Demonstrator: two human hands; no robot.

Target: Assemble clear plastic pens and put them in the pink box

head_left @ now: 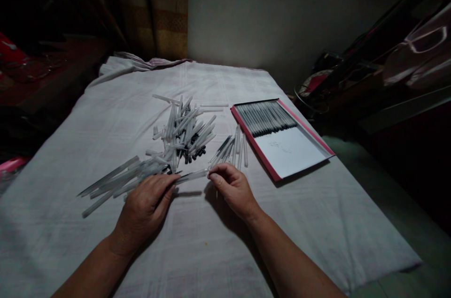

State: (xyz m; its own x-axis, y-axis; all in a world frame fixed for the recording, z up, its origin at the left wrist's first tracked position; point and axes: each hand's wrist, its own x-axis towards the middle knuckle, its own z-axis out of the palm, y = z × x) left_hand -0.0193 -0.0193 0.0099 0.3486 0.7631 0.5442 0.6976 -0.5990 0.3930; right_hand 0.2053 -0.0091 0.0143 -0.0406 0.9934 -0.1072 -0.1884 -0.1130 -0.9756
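Observation:
A clear pen barrel (192, 176) with a dark part inside spans the gap between my hands. My left hand (144, 202) is closed around its left end, fingers pinched. At the other end, my right hand (230, 187) pinches thumb against fingers on the tip; what exactly lies there is too small to make out. Beyond them is a heap of clear pen parts (179, 129) with black caps (197, 152) among them. Long translucent tubes (109, 185) lie left of my left hand. Thin refills (223, 148) and clear tubes (240, 145) lie just past my right hand.
A shallow red-edged box (259, 159) at the right holds a row of pens (266, 117) in its far half. A pale checked cloth (218, 260) covers the table. Behind stand a wall (243, 16) and curtain (169, 11); dark furniture (42, 77) flanks the left.

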